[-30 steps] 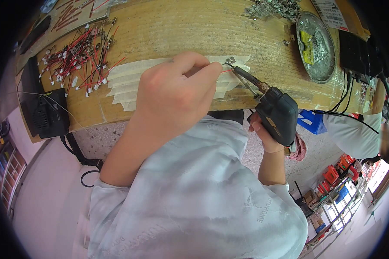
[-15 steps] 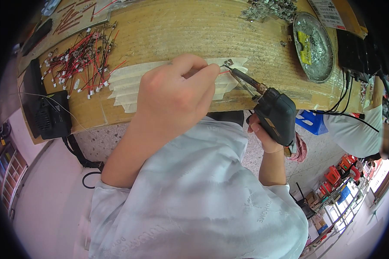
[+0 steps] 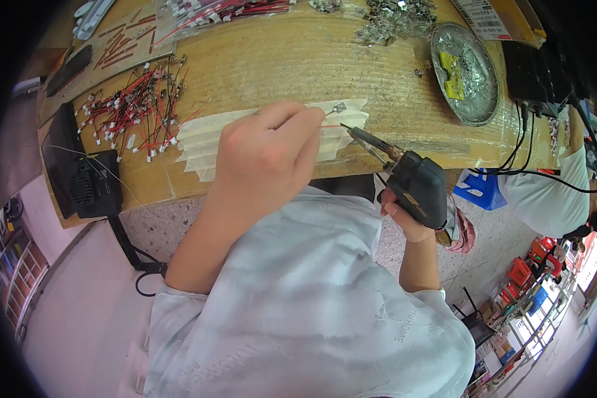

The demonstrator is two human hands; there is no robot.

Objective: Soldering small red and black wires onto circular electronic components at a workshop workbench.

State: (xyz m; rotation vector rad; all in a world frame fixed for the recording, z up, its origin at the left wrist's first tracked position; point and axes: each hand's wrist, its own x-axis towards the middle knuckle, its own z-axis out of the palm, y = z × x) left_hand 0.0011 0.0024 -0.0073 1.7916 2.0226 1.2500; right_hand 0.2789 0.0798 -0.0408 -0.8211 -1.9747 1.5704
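Fingers (image 3: 310, 121) of the left hand (image 3: 262, 152) are closed in a pinch over the patch of cream tape strips (image 3: 199, 142), gripping a two-wire lead from which a red wire (image 3: 331, 126) and a thin dark wire (image 3: 328, 113) poke out. The right hand (image 3: 410, 224) is wrapped round the grip of a black soldering gun (image 3: 414, 189), on the near side of the patch's right end. Both wires leave the pinch to the right; the red one's long axis runs nearly along the patch, while the dark one slants away to a small metal tab (image 3: 339, 107) at the patch's far right part. The gun's barrel points far-left, so its tip sits just beside the red wire's free end and nearer than the tab; whether tip and wire touch cannot be told. The left hand is nearer the tab than the right. The knuckles hide the pinch, and the gun hides most of the right hand's fingers. Left of the patch, on the table (image 3: 285, 73), lies a tangle of connector leads (image 3: 139, 109); to its far right stands an oval metal dish (image 3: 484, 109), and beyond the patch a heap of metal pieces (image 3: 398, 23), its small parts hard to make out.
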